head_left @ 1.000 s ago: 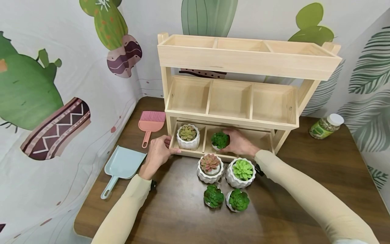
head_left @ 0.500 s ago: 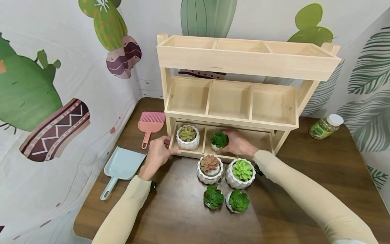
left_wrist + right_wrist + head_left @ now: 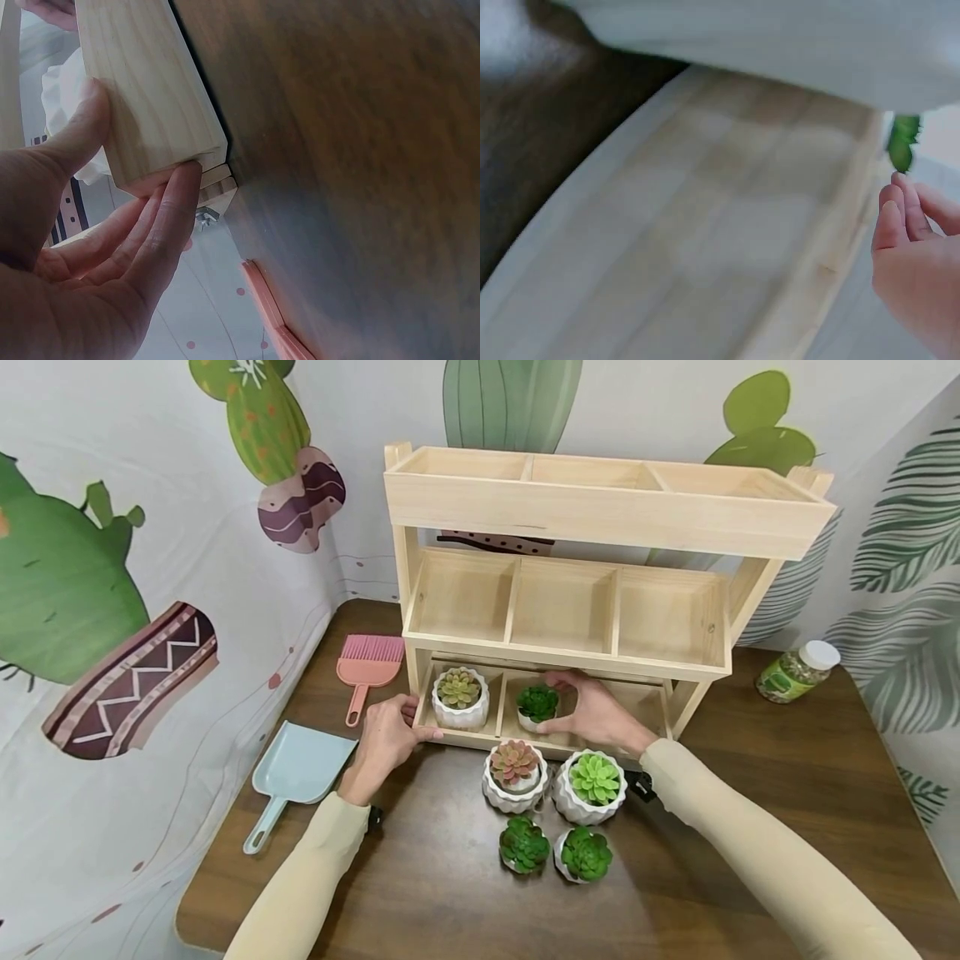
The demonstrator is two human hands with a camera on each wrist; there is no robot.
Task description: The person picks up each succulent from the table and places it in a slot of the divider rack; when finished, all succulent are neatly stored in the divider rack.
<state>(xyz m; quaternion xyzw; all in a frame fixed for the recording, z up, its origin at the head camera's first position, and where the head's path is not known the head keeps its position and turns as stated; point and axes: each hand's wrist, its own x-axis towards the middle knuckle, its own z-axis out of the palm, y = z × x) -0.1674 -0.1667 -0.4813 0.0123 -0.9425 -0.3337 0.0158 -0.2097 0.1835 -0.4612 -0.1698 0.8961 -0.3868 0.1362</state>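
In the head view, my left hand grips the left front corner of the wooden shelf's bottom tier, thumb over the front board and fingers against the end. My right hand is beside a small dark green succulent in a white pot, standing in the bottom tier's middle compartment. Its thumb and fingers are spread around the pot, with a gap at the palm; contact at the thumb tip is hard to tell. A yellowish succulent in a white pot stands in the left compartment.
In front of the shelf stand a reddish succulent, a bright green one and two dark green ones, all potted. A pink brush and blue dustpan lie left. A capped jar lies right.
My right hand has loosened from the small dark green succulent, its palm and wrist shifting slightly right. The left hand keeps its grip on the shelf corner.
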